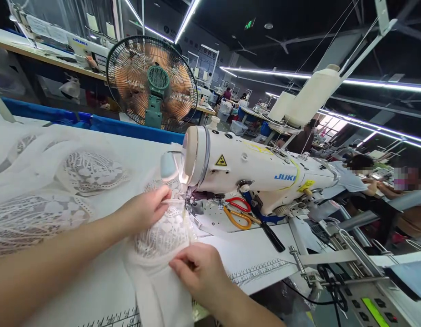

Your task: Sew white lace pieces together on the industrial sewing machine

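A white lace bra [169, 227] lies partly under the needle area of a white sewing machine [248, 159]. With fingertips pinched, my left hand [145, 210] holds the upper edge of its lace, close to the presser foot. My right hand [203, 272] pinches the bra's lower band edge, nearer to me. Plain white fabric hangs down from that band toward the table's front. More white lace bra pieces [91, 170] are spread on the table to the left. The needle tip itself is too small to make out.
Scissors with orange handles [239, 219], red-handled snips [238, 204] and a black-handled tool [273, 237] lie beside the machine bed. A large fan [152, 84] stands behind the table. Thread cones [311, 97] rise at right. A control panel [370, 309] sits lower right. People work farther back.
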Tool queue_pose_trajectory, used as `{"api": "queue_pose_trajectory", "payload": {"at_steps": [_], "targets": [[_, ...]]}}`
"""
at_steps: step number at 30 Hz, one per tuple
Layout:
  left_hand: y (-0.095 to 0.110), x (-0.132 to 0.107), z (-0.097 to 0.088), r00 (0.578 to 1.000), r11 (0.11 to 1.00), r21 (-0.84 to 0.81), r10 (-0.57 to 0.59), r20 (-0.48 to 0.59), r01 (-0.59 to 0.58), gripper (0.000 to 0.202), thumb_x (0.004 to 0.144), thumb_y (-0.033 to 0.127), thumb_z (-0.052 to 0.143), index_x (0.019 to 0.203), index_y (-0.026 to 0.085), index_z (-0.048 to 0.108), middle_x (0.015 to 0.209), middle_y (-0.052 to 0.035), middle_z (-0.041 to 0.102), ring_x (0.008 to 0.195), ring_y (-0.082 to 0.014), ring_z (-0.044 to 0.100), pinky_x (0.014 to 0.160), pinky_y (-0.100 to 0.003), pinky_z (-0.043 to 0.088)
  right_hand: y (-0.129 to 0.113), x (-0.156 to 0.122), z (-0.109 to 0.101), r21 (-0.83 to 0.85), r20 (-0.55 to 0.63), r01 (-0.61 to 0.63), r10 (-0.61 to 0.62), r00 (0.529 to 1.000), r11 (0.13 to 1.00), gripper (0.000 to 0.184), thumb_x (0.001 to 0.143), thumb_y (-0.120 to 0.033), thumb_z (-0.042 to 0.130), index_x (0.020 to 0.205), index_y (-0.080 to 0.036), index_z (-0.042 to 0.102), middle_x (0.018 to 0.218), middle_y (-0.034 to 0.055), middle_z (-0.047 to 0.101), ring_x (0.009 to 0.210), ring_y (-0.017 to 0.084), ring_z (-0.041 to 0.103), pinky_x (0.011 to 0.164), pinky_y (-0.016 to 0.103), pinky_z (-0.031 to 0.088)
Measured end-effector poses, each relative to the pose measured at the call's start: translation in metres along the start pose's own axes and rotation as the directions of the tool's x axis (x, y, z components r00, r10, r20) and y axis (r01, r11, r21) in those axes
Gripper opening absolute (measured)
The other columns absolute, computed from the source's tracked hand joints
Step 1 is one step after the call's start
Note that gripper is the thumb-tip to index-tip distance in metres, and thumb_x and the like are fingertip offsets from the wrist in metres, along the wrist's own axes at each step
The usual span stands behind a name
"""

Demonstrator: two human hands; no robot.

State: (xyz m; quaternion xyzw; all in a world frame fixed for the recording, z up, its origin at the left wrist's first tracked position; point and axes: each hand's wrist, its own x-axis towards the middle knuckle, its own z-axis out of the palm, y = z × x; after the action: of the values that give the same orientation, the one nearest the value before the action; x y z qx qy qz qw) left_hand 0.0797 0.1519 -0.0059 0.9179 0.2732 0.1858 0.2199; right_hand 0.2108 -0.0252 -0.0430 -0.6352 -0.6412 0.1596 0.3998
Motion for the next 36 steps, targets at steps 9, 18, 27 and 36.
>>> {"api": "queue_pose_trajectory", "payload": {"at_steps": [9, 18, 27, 36], "targets": [[-0.006, -0.007, 0.042, 0.983, 0.877, 0.445, 0.145, 0.112, -0.18, 0.035, 0.07, 0.008, 0.055, 0.097, 0.022, 0.073, 0.075, -0.0051, 0.057, 0.041, -0.0148, 0.043, 0.043, -0.029, 0.016, 0.009, -0.018, -0.016, -0.131, 0.107, -0.078, 0.092, 0.99, 0.988, 0.011, 0.078, -0.023, 0.073, 0.068, -0.019, 0.071, 0.066, 0.0018, 0.073, 0.062, 0.015, 0.067, 0.059, 0.023, 0.045], [-0.006, -0.002, 0.041, 0.971, 0.821, 0.519, 0.185, 0.151, -0.237, 0.047, 0.064, 0.003, 0.053, 0.104, 0.02, 0.07, 0.076, -0.0067, 0.062, 0.042, -0.0175, 0.05, 0.04, -0.029, 0.014, 0.012, -0.01, -0.018, -0.085, 0.1, -0.088, 0.096, 0.99, 0.992, 0.011, 0.078, -0.022, 0.072, 0.067, -0.019, 0.07, 0.067, 0.002, 0.074, 0.063, 0.015, 0.067, 0.059, 0.023, 0.046], [0.004, 0.003, 0.031, 0.973, 0.83, 0.508, 0.181, 0.146, -0.231, 0.045, 0.078, 0.004, 0.044, 0.11, 0.023, 0.071, 0.076, -0.0032, 0.06, 0.045, -0.0126, 0.043, 0.042, -0.03, 0.014, 0.014, -0.008, -0.024, -0.079, 0.099, -0.084, 0.092, 0.991, 0.993, 0.013, 0.079, -0.023, 0.07, 0.067, -0.02, 0.069, 0.063, 0.0009, 0.072, 0.06, 0.015, 0.064, 0.058, 0.024, 0.045], [0.001, 0.007, 0.031, 0.98, 0.842, 0.503, 0.141, 0.141, -0.194, 0.05, 0.082, 0.006, 0.041, 0.118, 0.025, 0.07, 0.079, -0.0014, 0.059, 0.045, -0.0108, 0.042, 0.043, -0.028, 0.015, 0.013, -0.001, -0.027, -0.118, 0.139, -0.108, 0.124, 0.982, 0.987, 0.011, 0.08, -0.022, 0.07, 0.071, -0.019, 0.073, 0.065, 0.002, 0.072, 0.061, 0.015, 0.064, 0.059, 0.024, 0.044]]}}
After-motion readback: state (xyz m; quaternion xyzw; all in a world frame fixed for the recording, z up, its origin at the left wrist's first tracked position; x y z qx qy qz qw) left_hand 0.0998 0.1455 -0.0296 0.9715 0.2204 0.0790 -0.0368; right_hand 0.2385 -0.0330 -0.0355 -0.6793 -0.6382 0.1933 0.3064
